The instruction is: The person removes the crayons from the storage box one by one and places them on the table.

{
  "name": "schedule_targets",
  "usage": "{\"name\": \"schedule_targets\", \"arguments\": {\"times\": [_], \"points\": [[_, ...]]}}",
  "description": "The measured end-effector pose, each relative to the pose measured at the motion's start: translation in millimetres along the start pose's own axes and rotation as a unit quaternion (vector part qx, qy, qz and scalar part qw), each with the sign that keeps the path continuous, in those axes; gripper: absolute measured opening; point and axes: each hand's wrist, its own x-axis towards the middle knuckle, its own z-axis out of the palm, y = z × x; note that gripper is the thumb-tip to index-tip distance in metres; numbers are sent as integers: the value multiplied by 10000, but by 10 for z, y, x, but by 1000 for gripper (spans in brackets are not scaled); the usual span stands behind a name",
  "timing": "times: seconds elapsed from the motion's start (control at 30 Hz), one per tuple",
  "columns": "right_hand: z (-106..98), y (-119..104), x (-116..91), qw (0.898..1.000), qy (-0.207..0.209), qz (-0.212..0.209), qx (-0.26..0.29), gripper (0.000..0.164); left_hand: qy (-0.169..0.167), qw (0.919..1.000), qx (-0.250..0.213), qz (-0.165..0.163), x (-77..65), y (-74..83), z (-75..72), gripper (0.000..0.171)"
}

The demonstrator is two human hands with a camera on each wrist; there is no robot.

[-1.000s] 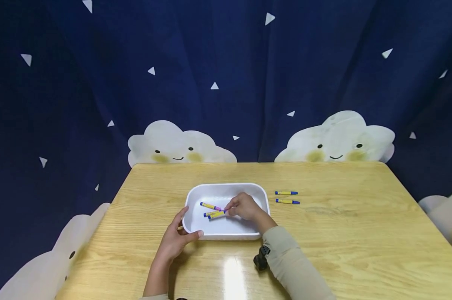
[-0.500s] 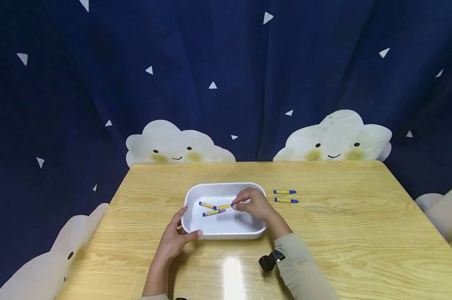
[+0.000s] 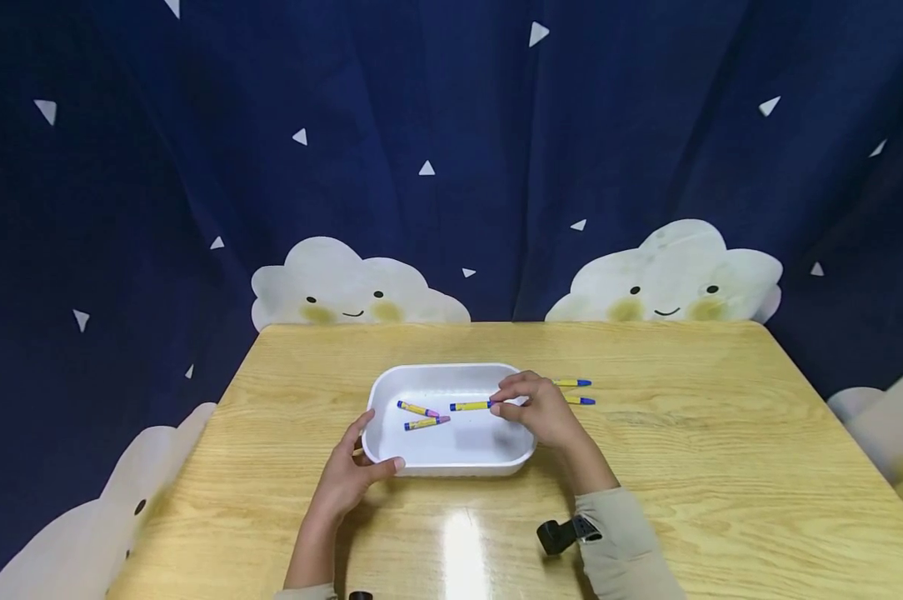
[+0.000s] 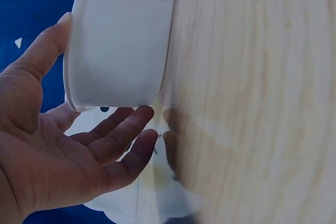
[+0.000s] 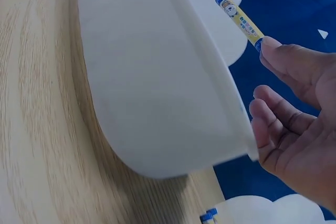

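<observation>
Pinched between the thumb and fingers of my right hand (image 3: 541,408) is a yellow-and-blue crayon (image 3: 470,406), raised above the tray's right part. The right wrist view shows this crayon (image 5: 240,20) higher than the rim, its far end hidden by the fingertips. My left hand (image 3: 350,475) holds the white tray (image 3: 451,470) at its front left corner, the thumb on the rim. Below, in the left wrist view, other fingers (image 4: 123,137) curl near the tray's end. Two crayons with pink tips, an upper one (image 3: 417,409) and a lower one (image 3: 426,423), lie inside with their tips close together.
On the wooden table (image 3: 721,450), right of the tray, lie two crayons with blue tips, one farther back (image 3: 574,383) and one nearer (image 3: 582,401). My right hand partly covers them. A dark blue curtain (image 3: 496,167) with clouds hangs behind the table.
My right hand has lifted one crayon off the others and carried it rightward toward the tray's right rim. The two remaining crayons have shifted slightly. My left hand stays at the corner.
</observation>
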Motion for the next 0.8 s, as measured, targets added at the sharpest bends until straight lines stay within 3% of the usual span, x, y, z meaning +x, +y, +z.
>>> {"name": "schedule_targets", "arguments": {"times": [0.37, 0.8], "points": [[-268, 123, -169, 9994, 279, -50, 186, 11, -60, 10000, -60, -8, -16, 29, -5, 91], [-643, 312, -411, 9970, 597, 441, 205, 20, -122, 9997, -208, -38, -18, 18, 1, 93]]}}
